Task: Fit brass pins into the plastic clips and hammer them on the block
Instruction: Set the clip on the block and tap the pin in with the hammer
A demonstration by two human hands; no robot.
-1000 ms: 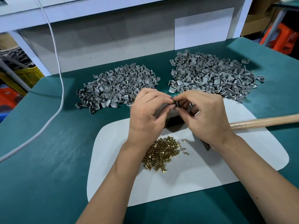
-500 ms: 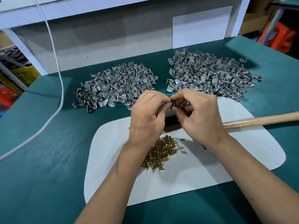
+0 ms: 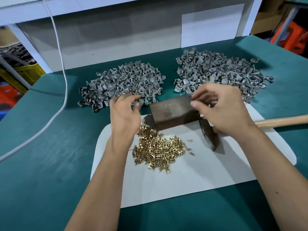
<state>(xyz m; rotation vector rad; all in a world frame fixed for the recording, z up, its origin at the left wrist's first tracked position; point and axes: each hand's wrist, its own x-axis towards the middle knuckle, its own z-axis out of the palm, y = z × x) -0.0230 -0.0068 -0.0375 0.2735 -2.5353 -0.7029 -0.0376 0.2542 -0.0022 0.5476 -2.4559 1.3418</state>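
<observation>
Green-covered bench (image 3: 41,164); two heaps of grey plastic clips on it, left heap (image 3: 121,84) and right heap (image 3: 221,72), well apart; white mat (image 3: 191,180) at the near middle; white cable (image 3: 65,90) trails across the left side.

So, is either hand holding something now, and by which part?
It cannot be told for sure. The left hand reaches into the clip pile; the right hand hovers over the block, fingers curled, nothing visible.
</observation>
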